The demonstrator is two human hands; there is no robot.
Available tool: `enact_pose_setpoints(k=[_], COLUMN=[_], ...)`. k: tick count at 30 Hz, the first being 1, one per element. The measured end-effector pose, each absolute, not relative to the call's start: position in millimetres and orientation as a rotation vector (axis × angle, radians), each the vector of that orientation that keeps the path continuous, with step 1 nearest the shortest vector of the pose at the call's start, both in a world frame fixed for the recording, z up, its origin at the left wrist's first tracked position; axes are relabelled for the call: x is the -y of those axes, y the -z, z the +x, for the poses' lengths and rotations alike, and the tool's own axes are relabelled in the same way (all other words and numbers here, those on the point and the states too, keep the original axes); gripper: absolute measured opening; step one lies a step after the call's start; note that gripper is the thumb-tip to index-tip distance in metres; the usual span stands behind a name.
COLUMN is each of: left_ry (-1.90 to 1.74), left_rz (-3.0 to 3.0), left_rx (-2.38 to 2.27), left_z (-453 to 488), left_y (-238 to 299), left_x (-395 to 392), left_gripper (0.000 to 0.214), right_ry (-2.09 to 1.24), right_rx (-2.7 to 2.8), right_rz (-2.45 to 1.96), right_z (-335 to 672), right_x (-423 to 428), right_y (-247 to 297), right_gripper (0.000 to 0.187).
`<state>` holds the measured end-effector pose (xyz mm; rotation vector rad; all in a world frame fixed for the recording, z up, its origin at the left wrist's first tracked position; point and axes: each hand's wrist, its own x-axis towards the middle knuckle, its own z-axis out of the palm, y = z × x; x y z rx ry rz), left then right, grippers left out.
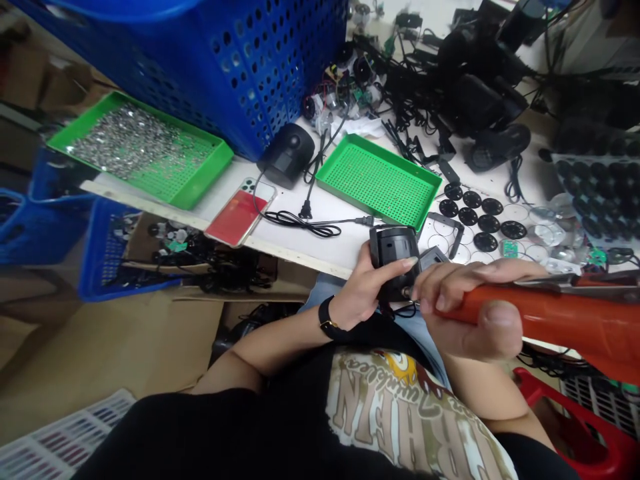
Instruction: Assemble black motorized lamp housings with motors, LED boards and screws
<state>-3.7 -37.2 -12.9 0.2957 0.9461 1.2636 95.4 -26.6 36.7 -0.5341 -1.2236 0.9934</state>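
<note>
My left hand [367, 290], with a black watch at the wrist, is closed around a small black box-shaped device [395, 257] held above my lap at the table's front edge. Just to its right, my right hand [475, 310] grips an orange-handled tool [560, 323]. The tool's front end meets the lower side of the black device; its tip is hidden behind my fingers. Thin black wires hang under the device.
An empty green tray [380, 180] lies on the white table [330, 250] beyond my hands. A red-cased phone [240, 213], a black cable [305, 223], a black dome-shaped device [287, 155], black discs [473, 217], a blue crate [200, 60] and a green tray of metal parts [140, 147] surround it.
</note>
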Motion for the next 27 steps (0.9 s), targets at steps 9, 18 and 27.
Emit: enact_pose_setpoints(k=[9, 18, 27], left_ry=[-1.187, -1.161, -1.171], left_rz=[0.288, 0.329, 0.379], left_rx=[-0.935, -0.917, -0.932], left_z=[-4, 1, 5], left_y=[8, 9, 8], left_x=[40, 54, 52], left_gripper=[0.063, 0.068, 0.065], right_ry=[-1.036, -0.86, -0.804], right_rx=[1.218, 1.079, 1.155], right_rz=[-0.526, -0.419, -0.291], right_z=[112, 108, 90], right_x=[28, -8, -12], right_y=[-43, -53, -31], right_gripper=[0.024, 0.014, 0.01])
